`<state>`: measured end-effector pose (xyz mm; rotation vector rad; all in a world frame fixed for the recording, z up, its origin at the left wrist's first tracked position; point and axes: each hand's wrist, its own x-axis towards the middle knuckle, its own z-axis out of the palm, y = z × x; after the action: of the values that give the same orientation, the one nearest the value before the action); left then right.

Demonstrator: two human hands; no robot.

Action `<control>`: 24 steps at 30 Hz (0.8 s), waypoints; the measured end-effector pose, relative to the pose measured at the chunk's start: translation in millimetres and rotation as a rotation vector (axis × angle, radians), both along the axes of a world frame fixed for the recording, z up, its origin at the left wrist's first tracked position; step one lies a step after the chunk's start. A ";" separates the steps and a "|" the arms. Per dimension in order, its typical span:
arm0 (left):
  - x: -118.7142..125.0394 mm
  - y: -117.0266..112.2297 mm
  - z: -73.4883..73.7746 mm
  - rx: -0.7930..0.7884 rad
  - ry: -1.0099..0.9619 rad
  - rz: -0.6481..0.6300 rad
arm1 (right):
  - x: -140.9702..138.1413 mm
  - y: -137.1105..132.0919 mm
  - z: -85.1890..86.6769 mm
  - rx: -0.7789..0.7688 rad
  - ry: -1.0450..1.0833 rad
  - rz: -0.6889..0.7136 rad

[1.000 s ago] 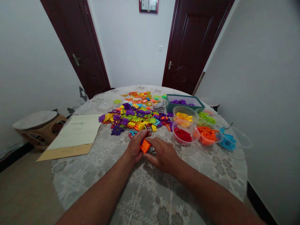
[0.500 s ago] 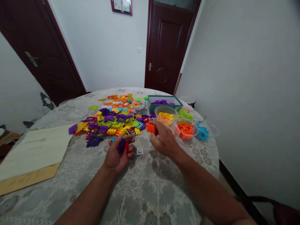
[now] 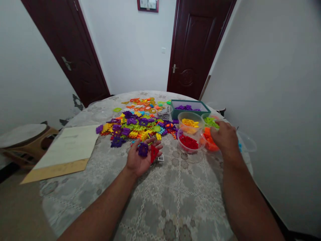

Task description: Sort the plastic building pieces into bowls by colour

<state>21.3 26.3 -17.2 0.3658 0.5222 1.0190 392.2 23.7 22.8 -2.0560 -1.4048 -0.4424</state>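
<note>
My left hand [image 3: 136,162] is palm up over the table, fingers spread, with a dark purple notched plastic piece [image 3: 143,149] on the palm and a red triangular piece [image 3: 153,154] against its fingers. My right hand [image 3: 227,136] is at the tub of orange pieces [image 3: 211,146], thumb and forefinger bent around an orange building block [image 3: 207,131]; its other fingers are hidden. Left of that tub stands a clear tub of red pieces [image 3: 189,142]. Just beyond my left hand lies a mixed heap of plastic building pieces [image 3: 140,125].
A tub of yellow pieces [image 3: 190,122], a tub of green pieces [image 3: 210,121] and a green-edged box [image 3: 192,113] holding purple pieces stand behind. Blue pieces sit partly hidden by my right hand. Pale sheet and cardboard [image 3: 67,147] lie at left, near a stool [image 3: 27,140].
My right hand has moved right with the orange block, from above the red tub to the orange tub. My left hand has opened flatter, showing its two pieces. The view has shifted left.
</note>
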 end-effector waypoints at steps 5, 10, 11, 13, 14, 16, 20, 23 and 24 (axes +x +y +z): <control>0.4 -1.3 -2.0 0.016 -0.043 -0.015 | -57.3 -7.5 13.6 0.251 0.013 0.370; 2.9 -3.4 1.2 0.043 -0.062 -0.012 | -144.2 -36.2 15.0 -0.002 -0.003 0.979; 3.1 -3.5 2.0 0.050 -0.066 -0.006 | -157.8 -40.3 10.2 -0.075 -0.025 1.051; 3.1 -3.3 3.1 0.063 -0.072 0.003 | -178.3 -44.4 -2.5 -0.179 -0.071 1.108; 3.0 -3.0 3.3 0.066 -0.071 0.004 | -185.3 -44.4 -9.4 -0.206 -0.092 1.104; 2.6 -2.2 3.3 0.064 -0.066 -0.005 | -193.3 -41.8 -21.6 -0.224 -0.117 1.074; 2.0 -1.1 2.7 0.051 -0.061 -0.032 | -194.1 -35.1 -31.3 -0.206 -0.125 1.054; 1.4 -1.8 2.2 0.036 -0.050 -0.055 | -190.3 -33.5 -27.8 -0.178 -0.092 1.034; 1.2 -2.3 1.9 0.035 -0.044 -0.072 | -188.8 -33.6 -25.5 -0.159 -0.067 1.019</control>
<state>22.4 24.0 -15.3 0.3896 0.4489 0.9659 203.4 -9.9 -2.8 -1.1702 -2.3217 0.0465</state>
